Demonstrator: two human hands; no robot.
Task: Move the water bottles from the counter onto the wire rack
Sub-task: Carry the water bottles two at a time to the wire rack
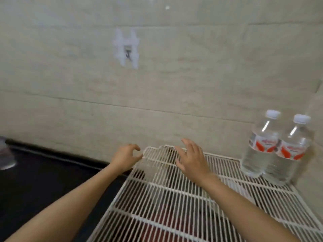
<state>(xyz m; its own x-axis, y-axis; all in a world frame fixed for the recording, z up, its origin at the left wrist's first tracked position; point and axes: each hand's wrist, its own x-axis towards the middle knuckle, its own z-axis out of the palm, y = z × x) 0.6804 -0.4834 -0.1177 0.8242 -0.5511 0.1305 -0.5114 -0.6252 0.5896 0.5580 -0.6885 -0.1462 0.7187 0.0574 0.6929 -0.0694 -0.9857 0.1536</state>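
wire rack (174, 206): two water bottles (272, 149) upright, far-right corner | black counter (43, 180): adjoining left

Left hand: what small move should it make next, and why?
Probably reach the left hand leftward across the black counter toward the blurred object at the frame edge, perhaps another bottle. It and the right hand hold nothing, and two bottles already stand on the wire rack.

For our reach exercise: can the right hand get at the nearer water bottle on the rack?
Probably yes: the right hand hovers open, and only bare wire rack lies between it and that water bottle.
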